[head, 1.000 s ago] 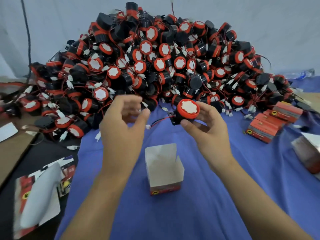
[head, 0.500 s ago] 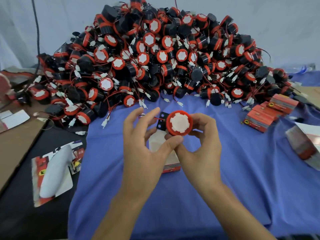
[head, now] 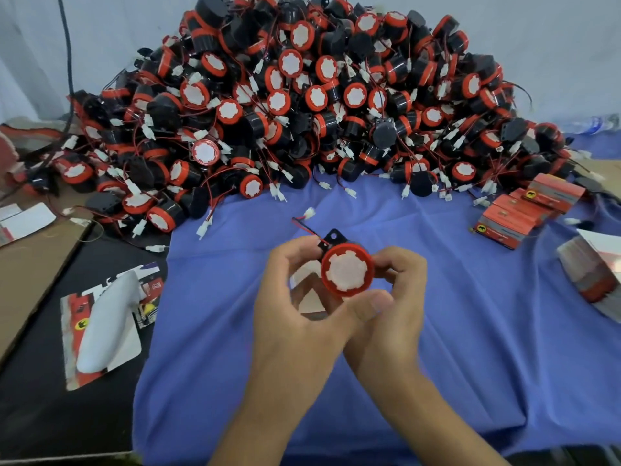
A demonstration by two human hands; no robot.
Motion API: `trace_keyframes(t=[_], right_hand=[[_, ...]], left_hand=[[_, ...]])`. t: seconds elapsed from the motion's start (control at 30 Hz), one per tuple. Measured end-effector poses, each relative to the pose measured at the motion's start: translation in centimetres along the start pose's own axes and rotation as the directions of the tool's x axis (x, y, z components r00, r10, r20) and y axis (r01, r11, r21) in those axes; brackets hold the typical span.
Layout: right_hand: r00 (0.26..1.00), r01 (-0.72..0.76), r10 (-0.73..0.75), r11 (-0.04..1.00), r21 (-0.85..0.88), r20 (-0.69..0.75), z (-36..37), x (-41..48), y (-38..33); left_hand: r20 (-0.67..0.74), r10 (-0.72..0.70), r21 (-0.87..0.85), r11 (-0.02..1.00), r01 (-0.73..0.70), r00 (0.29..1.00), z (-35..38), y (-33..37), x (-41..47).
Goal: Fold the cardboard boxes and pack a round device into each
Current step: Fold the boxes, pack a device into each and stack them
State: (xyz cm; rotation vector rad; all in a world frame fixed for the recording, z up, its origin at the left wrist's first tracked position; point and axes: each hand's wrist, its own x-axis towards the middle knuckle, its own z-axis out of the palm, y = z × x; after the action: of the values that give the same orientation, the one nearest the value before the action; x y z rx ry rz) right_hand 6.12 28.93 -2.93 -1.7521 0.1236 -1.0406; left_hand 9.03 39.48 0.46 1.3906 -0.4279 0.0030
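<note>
Your left hand (head: 295, 317) and right hand (head: 400, 297) both clasp the device (head: 347, 275), white face up, just over the box (head: 307, 299), which sits slightly leftward.

Wrinkled blue cloth (head: 470, 331) spread over most of the table (head: 50, 415), with bare black top along the left edge. On that bare strip, a printed card with a white plastic bubble (head: 104, 324). Further left, a flat brown board (head: 30, 264), white slips (head: 28, 220) at its far end. Black cable (head: 69, 55) hanging at the far left corner. Pale sheet (head: 554, 35) behind the far edge. Blurred clear bottle (head: 594, 124) at the far right corner.
</note>
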Motion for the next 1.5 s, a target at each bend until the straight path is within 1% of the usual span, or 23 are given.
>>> trace_keyframes(t=[0.03,0.07,0.17,0.2,0.3,0.37,0.4,0.43,0.5,0.53,0.57,0.63,0.73,0.83,0.93,1.03,1.1,1.17,1.23,1.3,1.37,1.43,1.5], right_hand=[[1.0,0.017,-0.017,0.999,0.028,0.012,0.2,-0.2,-0.1],[1.0,0.026,-0.026,1.0,0.007,0.012,0.3,-0.4,-0.2],[0.995,0.103,-0.103,0.988,-0.113,0.004,0.1,-0.3,-0.2],[0.993,0.118,-0.118,0.982,-0.146,0.007,-0.1,-0.4,0.0],[0.994,0.08,-0.068,0.987,-0.136,0.091,-0.8,0.8,0.4],[0.989,0.077,-0.046,0.969,-0.233,0.137,-2.1,2.6,0.9],[0.986,0.038,0.007,0.965,-0.26,0.168,-2.8,3.6,1.0],[0.976,-0.041,0.094,0.964,-0.261,0.195,-3.5,4.5,1.1],[0.932,-0.225,0.264,0.959,-0.173,0.248,-4.1,6.0,1.0],[0.916,-0.277,0.302,0.952,-0.13,0.263,-4.3,6.5,0.9],[0.916,-0.293,0.312,0.95,-0.111,0.253,-4.4,6.8,0.9],[0.928,-0.289,0.306,0.951,-0.105,0.214,-4.6,6.9,0.5],[0.928,-0.306,0.319,0.947,-0.095,0.194,-4.5,6.5,-0.4],[0.902,-0.312,0.345,0.936,-0.161,0.258,-4.0,5.8,-1.6],[0.874,-0.298,0.345,0.936,-0.186,0.341,-3.3,5.3,-2.7],[0.858,-0.312,0.373,0.924,-0.22,0.353,-3.1,5.1,-3.1],[0.847,-0.323,0.397,0.913,-0.251,0.353,-3.2,5.2,-3.1],[0.822,-0.329,0.4,0.914,-0.236,0.406,-3.2,5.4,-3.0],[0.799,-0.312,0.37,0.929,-0.198,0.474,-3.2,5.5,-2.8],[0.8,-0.244,0.308,0.951,-0.189,0.515,-3.3,5.6,-2.6],[0.826,-0.105,0.233,0.959,-0.264,0.514,-3.3,5.7,-2.0],[0.846,0.029,0.182,0.923,-0.384,0.501,-3.2,5.8,-1.2],[0.862,0.119,0.133,0.885,-0.451,0.49,-2.8,5.9,-0.8]], left_hand=[[0.037,0.021,0.077,0.997,-0.023,0.999,0.0,0.1,0.1],[0.055,0.035,0.142,0.989,-0.043,0.998,-0.1,0.2,0.2],[0.126,0.088,0.22,0.969,-0.114,0.988,-0.9,0.1,1.1],[0.145,0.114,0.216,0.966,-0.143,0.983,-1.3,0.1,1.3],[0.161,0.154,0.118,0.978,-0.174,0.975,-2.5,0.1,2.3],[0.204,0.144,0.032,0.988,-0.153,0.968,-3.4,0.1,3.2],[0.228,0.139,0.009,0.989,-0.145,0.964,-3.8,0.1,3.6],[0.243,0.132,-0.003,0.991,-0.135,0.961,-4.1,0.1,4.0],[0.262,0.103,-0.028,0.995,-0.099,0.96,-4.5,0.4,4.7],[0.279,0.086,-0.038,0.996,-0.078,0.957,-4.6,0.4,5.1],[0.299,0.074,-0.035,0.997,-0.066,0.951,-4.7,0.4,5.5],[0.316,0.059,0.029,0.997,-0.072,0.947,-4.9,0.0,6.3],[0.304,0.061,0.224,0.965,-0.134,0.951,-5.1,-0.6,6.9],[0.365,0.059,0.364,0.909,-0.201,0.929,-5.2,-1.0,6.9],[0.431,0.009,0.41,0.889,-0.204,0.902,-4.9,-0.9,6.5],[0.481,0.012,0.468,0.842,-0.268,0.877,-4.7,-0.7,6.3],[0.493,-0.003,0.523,0.8,-0.294,0.87,-4.6,-0.7,6.3],[0.49,-0.047,0.572,0.771,-0.281,0.87,-4.9,-0.9,6.4],[0.502,-0.091,0.624,0.727,-0.287,0.86,-5.3,-1.1,6.6],[0.531,-0.137,0.647,0.703,-0.296,0.836,-5.6,-1.5,6.8],[0.549,-0.168,0.628,0.73,-0.271,0.819,-5.9,-2.1,7.0],[0.557,-0.162,0.611,0.745,-0.269,0.814,-5.9,-2.7,7.2],[0.565,-0.133,0.603,0.741,-0.297,0.814,-5.7,-3.0,7.1]])
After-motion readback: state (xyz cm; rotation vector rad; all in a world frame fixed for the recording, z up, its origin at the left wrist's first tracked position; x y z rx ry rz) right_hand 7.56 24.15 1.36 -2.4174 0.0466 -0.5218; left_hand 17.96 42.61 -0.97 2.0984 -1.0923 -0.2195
